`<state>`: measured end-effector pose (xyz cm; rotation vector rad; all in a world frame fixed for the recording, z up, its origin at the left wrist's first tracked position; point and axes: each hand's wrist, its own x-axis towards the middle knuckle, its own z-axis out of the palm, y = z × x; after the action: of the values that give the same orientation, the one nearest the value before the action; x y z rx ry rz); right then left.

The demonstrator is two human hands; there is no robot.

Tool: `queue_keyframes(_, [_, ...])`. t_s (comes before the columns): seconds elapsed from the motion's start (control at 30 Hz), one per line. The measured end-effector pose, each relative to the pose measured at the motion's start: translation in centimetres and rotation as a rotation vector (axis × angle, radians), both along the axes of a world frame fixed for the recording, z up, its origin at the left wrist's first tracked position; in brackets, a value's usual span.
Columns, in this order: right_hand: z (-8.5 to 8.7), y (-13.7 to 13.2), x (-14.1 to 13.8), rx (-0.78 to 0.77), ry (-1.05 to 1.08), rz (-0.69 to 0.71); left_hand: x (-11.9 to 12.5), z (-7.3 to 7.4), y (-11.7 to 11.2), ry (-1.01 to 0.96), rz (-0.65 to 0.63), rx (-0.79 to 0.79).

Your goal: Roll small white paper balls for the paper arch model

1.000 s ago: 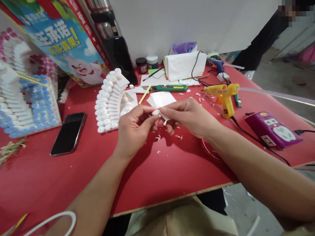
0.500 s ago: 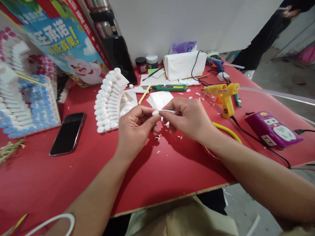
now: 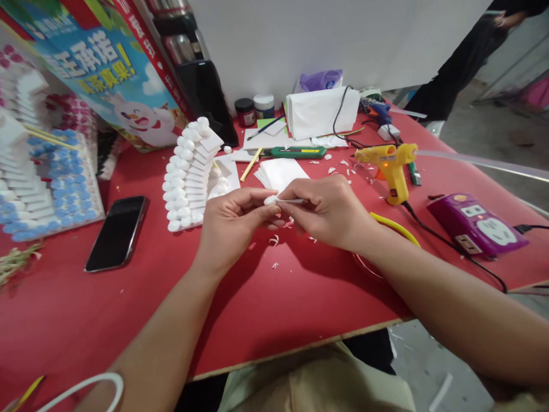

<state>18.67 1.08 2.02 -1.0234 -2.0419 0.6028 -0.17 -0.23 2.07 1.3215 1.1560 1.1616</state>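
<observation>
My left hand [image 3: 234, 226] is closed, with thumb and fingertips pinching a small rounded white piece [image 3: 271, 200]. Against it, my right hand [image 3: 332, 209] pinches a thin white strip [image 3: 294, 201], whose near end meets the white piece. Both hands hover over the red table, fingertips almost touching. Just behind them lies a stack of white paper sheets [image 3: 278, 171]. To the left of my left hand stands a curved white model [image 3: 195, 171], stepped slabs edged with similar rounded white pieces. White scraps [image 3: 274, 240] are scattered below the fingers.
A yellow glue gun [image 3: 392, 166] stands at the right, beside a purple power socket [image 3: 476, 226] with cables. Behind the sheets lies a green utility knife [image 3: 298, 152]. A phone [image 3: 116, 233] and a blue-and-white model [image 3: 68, 183] occupy the left. Another person [image 3: 467, 57] is at the far right.
My right fingers have shifted slightly left, closer to my left hand, and the strip shows less between them. The left hand still pinches the white piece.
</observation>
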Motion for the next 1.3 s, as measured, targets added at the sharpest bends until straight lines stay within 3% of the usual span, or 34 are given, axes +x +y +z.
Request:
queue_keyframes(0.27, [0.3,0.1,0.1,0.019,-0.065,0.061,-0.4,-0.3,0.0,0.144,-0.024,0.127])
queue_keyframes(0.53, [0.5,0.2,0.1,0.028,-0.107,0.109,-0.3,-1.0,-0.6,0.347,0.042,0.302])
queue_keyframes(0.67, [0.3,0.2,-0.1,-0.057,-0.118,0.069,0.0,-1.2,-0.9,0.375,0.065,0.26])
queue_keyframes(0.87, [0.0,0.3,-0.3,-0.145,-0.059,-0.041,0.5,-0.8,-0.6,0.177,-0.027,0.107])
queue_keyframes(0.93, [0.3,0.4,-0.2,-0.261,0.056,-0.037,0.4,-0.6,-0.5,0.171,-0.027,0.127])
queue_keyframes(1.07, [0.9,0.9,0.1,-0.66,0.462,0.013,-0.1,-0.5,0.1,0.235,-0.021,0.278])
queue_keyframes(1.17, [0.7,1.5,0.3,-0.923,0.654,0.106,-0.5,-0.6,0.5,0.289,-0.042,0.409])
queue_keyframes(1.3, [0.4,1.7,0.3,-1.081,0.775,0.227,-0.7,-0.6,0.4,0.311,-0.043,0.361])
